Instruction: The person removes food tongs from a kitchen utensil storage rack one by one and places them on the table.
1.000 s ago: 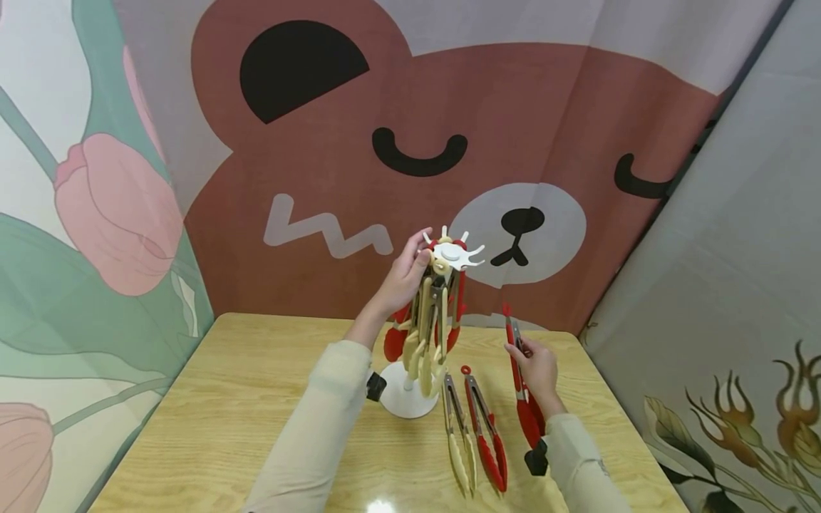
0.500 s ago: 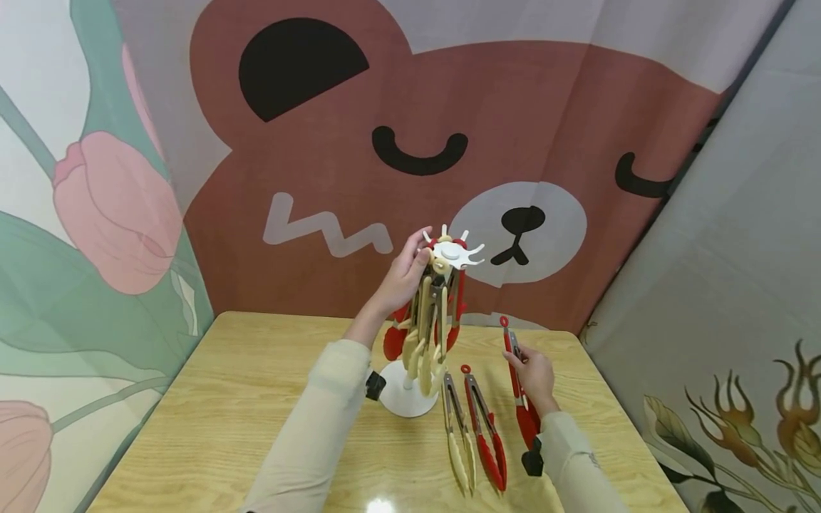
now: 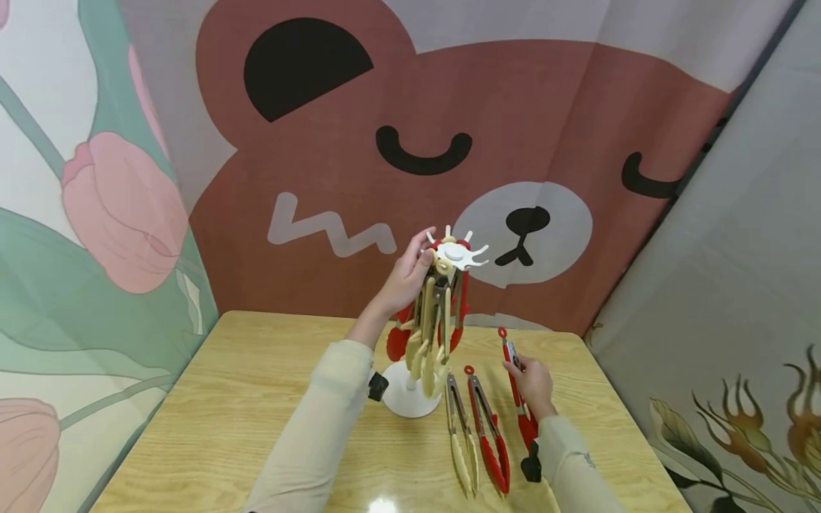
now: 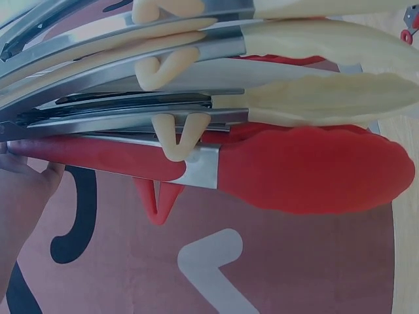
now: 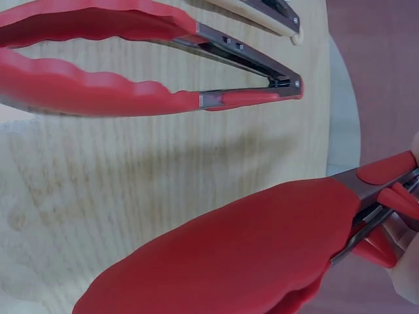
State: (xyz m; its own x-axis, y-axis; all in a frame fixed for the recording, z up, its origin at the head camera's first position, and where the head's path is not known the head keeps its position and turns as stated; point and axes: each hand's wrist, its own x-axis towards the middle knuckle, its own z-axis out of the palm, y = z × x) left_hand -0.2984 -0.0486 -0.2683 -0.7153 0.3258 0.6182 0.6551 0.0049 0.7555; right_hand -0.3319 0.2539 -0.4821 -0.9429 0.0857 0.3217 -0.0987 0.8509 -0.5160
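Observation:
My left hand (image 3: 404,279) grips the edge of a white rotating rack (image 3: 454,255) near its hooks, thumb at the front. Several cream tongs (image 3: 428,331) and red tongs (image 4: 314,170) hang from it by their end rings, heads down. My right hand (image 3: 534,381) holds a pair of red tongs (image 3: 513,377) around the handle, ring end up and tilted away. Their closed red head (image 5: 222,255) fills the lower right wrist view, above the table. Left of that hand, another pair of red tongs (image 3: 489,431) and a cream pair (image 3: 460,434) lie on the table, spread apart.
The rack's round white base (image 3: 410,399) stands on the wooden table (image 3: 269,420). Behind the table hangs a curtain with a bear print (image 3: 333,285). A grey curtain (image 3: 718,285) borders the right side, and a floral one (image 3: 128,214) the left.
My right hand has lowered a little with the red tongs, whose ring end has come down nearer the table's far edge. The left hand has stayed at the rack.

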